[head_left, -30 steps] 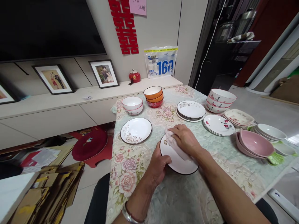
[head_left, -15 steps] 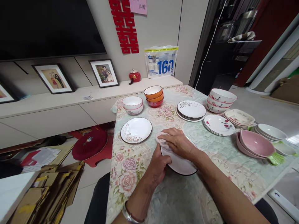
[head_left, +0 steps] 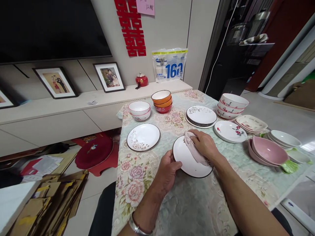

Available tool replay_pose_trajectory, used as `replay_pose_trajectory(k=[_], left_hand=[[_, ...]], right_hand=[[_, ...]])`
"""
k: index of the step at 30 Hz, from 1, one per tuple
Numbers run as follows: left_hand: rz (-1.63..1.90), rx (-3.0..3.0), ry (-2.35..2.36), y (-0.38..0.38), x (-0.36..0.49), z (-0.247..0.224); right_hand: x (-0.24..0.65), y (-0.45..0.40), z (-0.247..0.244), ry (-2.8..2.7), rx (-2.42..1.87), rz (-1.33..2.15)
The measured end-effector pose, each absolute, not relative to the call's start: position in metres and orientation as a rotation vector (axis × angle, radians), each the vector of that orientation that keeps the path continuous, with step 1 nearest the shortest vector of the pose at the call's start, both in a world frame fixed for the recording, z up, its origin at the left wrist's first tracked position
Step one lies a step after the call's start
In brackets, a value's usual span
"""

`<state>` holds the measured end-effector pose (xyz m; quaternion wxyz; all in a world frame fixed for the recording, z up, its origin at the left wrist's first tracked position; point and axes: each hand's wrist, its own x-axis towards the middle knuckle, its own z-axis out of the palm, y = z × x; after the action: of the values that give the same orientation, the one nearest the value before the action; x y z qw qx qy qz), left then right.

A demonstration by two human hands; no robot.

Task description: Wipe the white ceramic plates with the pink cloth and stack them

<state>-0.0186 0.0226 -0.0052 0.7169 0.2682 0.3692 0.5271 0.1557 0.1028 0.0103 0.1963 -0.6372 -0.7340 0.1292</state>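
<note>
A white plate with a dark rim is held above the floral tablecloth, tilted a little. My left hand grips its left edge, thumb on top and fingers underneath. Pressed on the plate's upper right part is a pale pink cloth, with my right hand closed on it. To the left lies another white plate with a flower pattern. Behind and right of the held plate is a stack of similar plates.
White bowls and orange and red bowls stand at the back. On the right are red-flowered plates, stacked bowls, a square dish and pink bowls. A red stool stands left of the table.
My right hand and the cloth have moved right across the plate, uncovering its left part. The plate has shifted slightly up and right, and my left hand still holds it.
</note>
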Motion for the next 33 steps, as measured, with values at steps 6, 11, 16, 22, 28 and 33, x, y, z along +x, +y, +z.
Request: replay_pose_trajectory(k=[6,11,16,22,28,33], left_hand=[[1.145,0.656,0.786,0.021,-0.020,-0.005],[1.167,0.710,0.812,0.022,-0.019,-0.011],[1.141,0.713,0.825,0.022,-0.020,-0.011],[1.167,0.651,0.763,0.021,-0.020,-0.007],[1.212,0.564,0.728,0.021,-0.022,-0.002],[1.204,0.602,0.777,0.022,-0.021,0.000]], right_hand=[[0.143,0.097,0.012,-2.240,-1.621,0.262],[0.123,0.087,0.014,-2.508,-1.183,0.266],[0.136,0.094,0.014,-2.376,-1.394,0.293],[0.158,0.107,0.006,-2.124,-1.623,0.395],[0.152,0.105,0.008,-2.019,-1.805,0.359],[0.148,0.102,0.012,-2.115,-1.808,0.292]])
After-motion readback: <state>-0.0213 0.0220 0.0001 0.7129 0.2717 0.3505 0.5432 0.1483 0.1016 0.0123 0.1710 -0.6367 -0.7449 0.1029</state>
